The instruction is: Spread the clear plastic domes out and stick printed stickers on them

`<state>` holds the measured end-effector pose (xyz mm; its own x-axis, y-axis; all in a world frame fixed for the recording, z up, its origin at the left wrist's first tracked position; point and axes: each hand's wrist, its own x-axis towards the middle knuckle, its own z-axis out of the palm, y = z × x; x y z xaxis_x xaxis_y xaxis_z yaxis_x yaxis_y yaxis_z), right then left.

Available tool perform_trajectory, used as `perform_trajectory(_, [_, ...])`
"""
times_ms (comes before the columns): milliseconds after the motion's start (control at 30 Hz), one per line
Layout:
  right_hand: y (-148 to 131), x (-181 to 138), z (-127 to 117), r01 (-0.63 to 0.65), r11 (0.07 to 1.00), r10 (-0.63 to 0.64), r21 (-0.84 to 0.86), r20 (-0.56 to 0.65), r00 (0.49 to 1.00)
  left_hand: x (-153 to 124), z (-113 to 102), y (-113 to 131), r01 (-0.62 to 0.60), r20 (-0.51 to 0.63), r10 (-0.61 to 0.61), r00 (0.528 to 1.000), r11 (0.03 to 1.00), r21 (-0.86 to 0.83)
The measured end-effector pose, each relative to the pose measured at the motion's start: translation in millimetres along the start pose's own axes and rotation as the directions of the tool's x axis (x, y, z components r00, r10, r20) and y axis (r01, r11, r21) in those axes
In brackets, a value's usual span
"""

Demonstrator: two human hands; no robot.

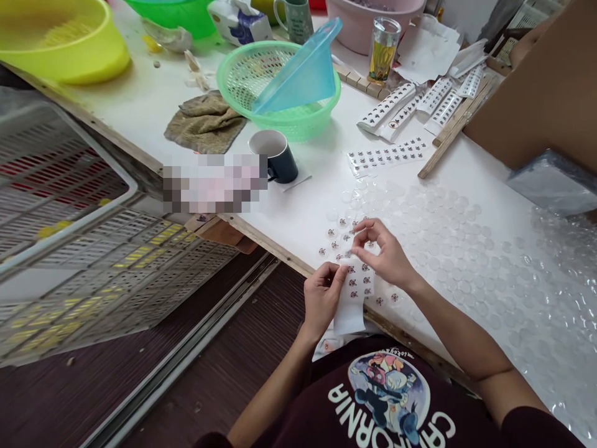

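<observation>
My left hand (321,298) pinches the edge of a white strip of stickers (361,286) between thumb and fingers; small dark printed pictures run along it, and its blank lower end hangs over the table edge. Just above the strip's top, my right hand (389,254) is closed in a pinch, its fingertips over the table. Whatever is between them is too small to make out. Around the right fingertips lie several clear round discs with a printed picture (331,232). Many plain clear discs (420,214) spread to the right across the white table (321,186).
Behind are a dark mug (281,163), a brown cloth (205,124), a green basket (312,127) holding a blue scoop-like container (298,78), and a glass (383,53). More sticker strips (387,152) lie near a wooden bar (454,127). White crates (116,274) stand left; cardboard (536,87) right.
</observation>
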<state>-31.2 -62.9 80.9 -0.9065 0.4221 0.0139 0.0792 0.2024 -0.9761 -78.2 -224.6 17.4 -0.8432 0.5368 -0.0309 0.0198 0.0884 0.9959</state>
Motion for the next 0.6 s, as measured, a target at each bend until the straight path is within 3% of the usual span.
perform_trajectory(133, [8.9, 40.3, -2.3, 0.024, 1.0, -0.025, -0.011, -0.105, 0.994, 0.3, -0.1, 0.1, -0.033, 0.001, 0.033, 0.999, 0.999, 0.043])
perform_trajectory(300, [33.2, 92.8, 13.3, -0.087, 0.987, 0.081, -0.134, -0.054, 0.995, -0.3, 0.2, 0.1, -0.032, 0.012, 0.031, 0.999, 0.998, 0.049])
perform_trajectory(500, [48.1, 114.3, 29.1, -0.092, 0.949, 0.098, -0.302, 0.005, 0.995, -0.3, -0.5, 0.1, -0.035, 0.023, 0.034, 0.999, 0.998, 0.046])
perform_trajectory(600, [50.0, 117.3, 34.4, -0.057, 0.874, 0.089, -0.482, 0.045, 0.995, 0.0, -0.7, 1.0, -0.039, 0.029, 0.038, 0.999, 0.998, 0.043])
